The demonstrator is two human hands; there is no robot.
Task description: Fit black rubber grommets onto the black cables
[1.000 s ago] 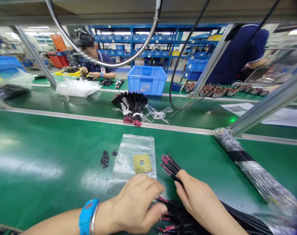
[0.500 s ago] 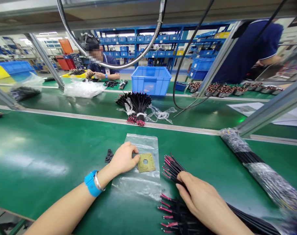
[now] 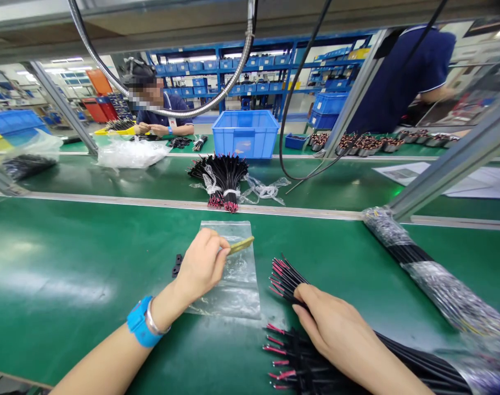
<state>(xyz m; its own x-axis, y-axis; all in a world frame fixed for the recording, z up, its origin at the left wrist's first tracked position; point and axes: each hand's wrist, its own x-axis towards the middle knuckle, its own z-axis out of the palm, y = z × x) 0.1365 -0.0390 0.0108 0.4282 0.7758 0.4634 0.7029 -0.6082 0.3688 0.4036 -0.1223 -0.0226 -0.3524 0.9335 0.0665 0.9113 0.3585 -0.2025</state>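
Note:
My left hand (image 3: 204, 260) pinches a thin yellowish plate (image 3: 241, 244) between thumb and fingers, tilted so that its edge faces me. Beneath it lies a clear plastic bag (image 3: 239, 296) on the green bench. Small black parts (image 3: 177, 265) sit just left of that hand, partly hidden by it. My right hand (image 3: 327, 318) is closed around a bundle of black cables (image 3: 288, 277) with red and bare wire ends pointing left. In front of it, more black cables with red ends (image 3: 291, 356) lie on the bench, partly covered by my forearm.
A plastic-wrapped cable bundle (image 3: 434, 269) lies at the right. Tied black cables (image 3: 229, 178) stand beyond the metal rail (image 3: 151, 204), before a blue bin (image 3: 245, 134). A metal hose (image 3: 217, 101) and a black cord (image 3: 285, 137) hang overhead. Two co-workers are across the bench.
My left hand has picked up the yellowish plate from the plastic bag and tilted it on edge. My right hand keeps its hold on the cables. The view has shifted slightly.

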